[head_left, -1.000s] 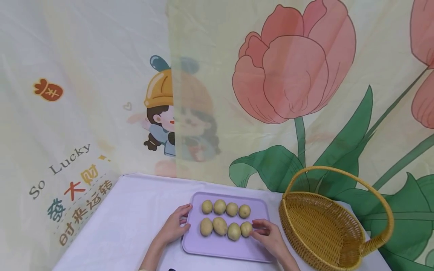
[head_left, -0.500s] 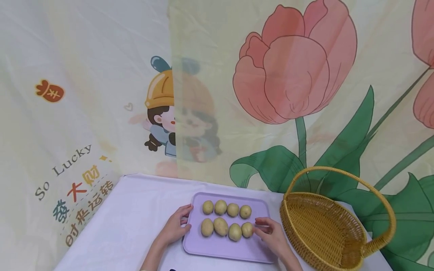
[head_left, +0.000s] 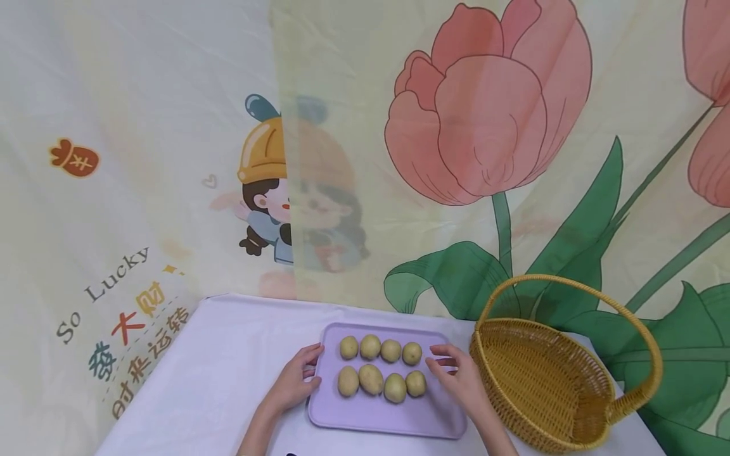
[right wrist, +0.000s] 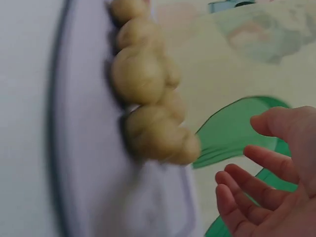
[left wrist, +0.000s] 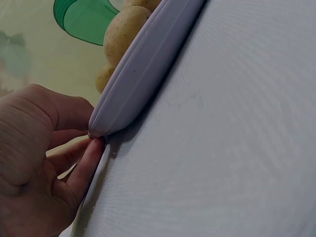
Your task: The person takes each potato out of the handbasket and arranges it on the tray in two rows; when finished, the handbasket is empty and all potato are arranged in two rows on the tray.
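A lilac tray [head_left: 388, 421] lies on the white-covered table and carries several potatoes [head_left: 371, 379] in two rows. My left hand [head_left: 292, 382] holds the tray's left edge, its fingertips and thumb at the rim; in the left wrist view, that hand [left wrist: 44, 158] has its thumb and fingers against the rim. My right hand [head_left: 462, 377] hovers over the tray's right side with fingers loosely bent. Its fingertips are just right of the end potato [head_left: 412, 353] in the far row. Nothing lies between the fingers of the right hand [right wrist: 269, 182] in the right wrist view.
A woven basket [head_left: 547, 380] with a tall arched handle stands right of the tray, close to my right forearm. Behind the table [head_left: 228, 380] hang printed cloths with tulips and a cartoon figure. A small dark thing shows at the bottom edge.
My right hand has come off the right-end potato of the near row and moved away from me, beside the far row. My left hand stays at the tray's edge.
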The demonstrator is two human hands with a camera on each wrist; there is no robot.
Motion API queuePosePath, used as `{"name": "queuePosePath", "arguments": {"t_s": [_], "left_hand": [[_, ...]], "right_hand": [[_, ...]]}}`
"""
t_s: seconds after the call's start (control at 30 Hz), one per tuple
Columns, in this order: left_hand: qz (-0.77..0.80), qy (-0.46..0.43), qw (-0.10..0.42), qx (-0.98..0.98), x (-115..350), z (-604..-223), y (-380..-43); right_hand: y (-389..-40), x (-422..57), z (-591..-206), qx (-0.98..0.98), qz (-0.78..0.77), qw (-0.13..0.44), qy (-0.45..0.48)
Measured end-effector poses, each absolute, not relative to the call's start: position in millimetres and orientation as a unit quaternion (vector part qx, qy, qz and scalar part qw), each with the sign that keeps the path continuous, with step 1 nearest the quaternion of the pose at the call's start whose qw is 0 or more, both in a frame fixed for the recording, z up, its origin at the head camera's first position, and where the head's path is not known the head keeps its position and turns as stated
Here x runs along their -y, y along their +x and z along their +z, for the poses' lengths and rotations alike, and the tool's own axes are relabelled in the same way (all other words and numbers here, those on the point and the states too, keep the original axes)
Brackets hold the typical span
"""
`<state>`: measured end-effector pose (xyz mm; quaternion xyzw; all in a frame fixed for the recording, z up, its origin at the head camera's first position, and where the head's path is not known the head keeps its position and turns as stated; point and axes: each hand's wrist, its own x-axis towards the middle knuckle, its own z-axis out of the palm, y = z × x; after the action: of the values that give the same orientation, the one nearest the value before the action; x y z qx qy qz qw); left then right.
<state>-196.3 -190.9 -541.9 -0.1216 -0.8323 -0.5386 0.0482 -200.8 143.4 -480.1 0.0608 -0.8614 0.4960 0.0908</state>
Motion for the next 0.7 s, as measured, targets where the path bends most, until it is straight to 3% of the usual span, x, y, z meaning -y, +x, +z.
{"name": "queuePosePath", "arguments": {"t_s": [0.37, 0.7], "left_hand": [[-0.527, -0.128, 0.044, 0.839, 191, -542, -196], [-0.512, -0.136, 0.049, 0.846, 192, -539, -195]], "right_hand": [[-196, -154, -528, 0.852, 0.507, 0.127, 0.022], [-195, -153, -537, 0.861, 0.474, 0.178, 0.043]]}}
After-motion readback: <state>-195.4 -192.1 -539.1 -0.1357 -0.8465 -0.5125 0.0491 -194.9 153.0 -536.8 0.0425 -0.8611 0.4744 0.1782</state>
